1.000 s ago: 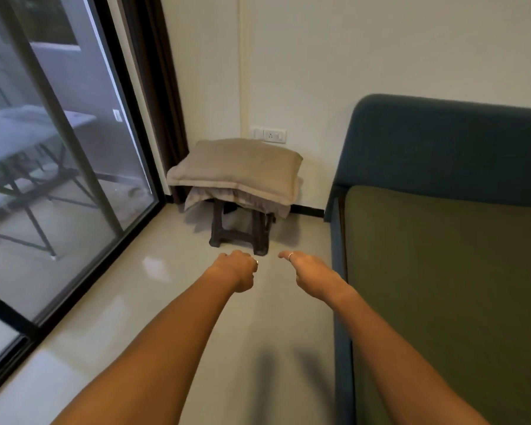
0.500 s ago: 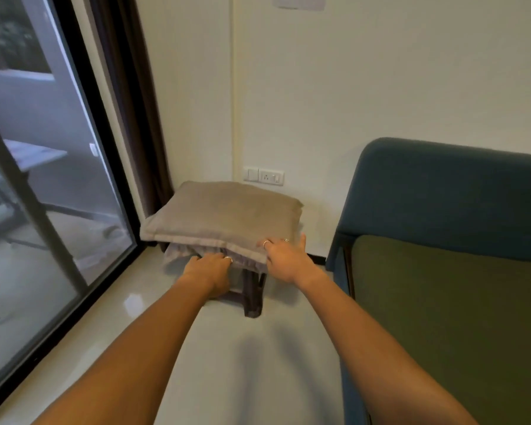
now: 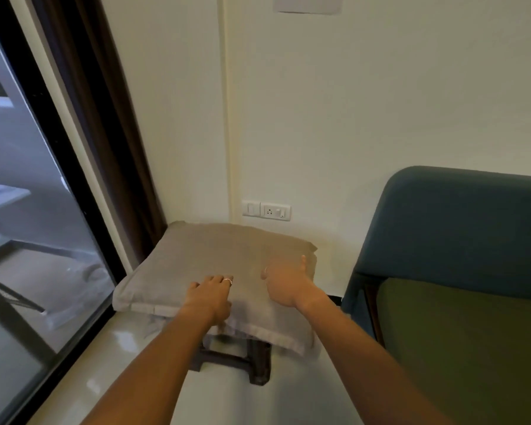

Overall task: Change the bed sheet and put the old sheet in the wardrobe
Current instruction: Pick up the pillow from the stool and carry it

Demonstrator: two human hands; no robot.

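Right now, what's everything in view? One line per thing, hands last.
pillow: 1, beige, on the stool, folded beige cloth under it
stool: 1, dark, by the wall corner
socket: 1, white, wall above pillow
curtain: 1, dark brown, beside glass door
glass door: 1, black frame, left
headboard: 1, teal, right
mattress: 1, olive green, right
left hand: on pillow, ring
right hand: on pillow, ring
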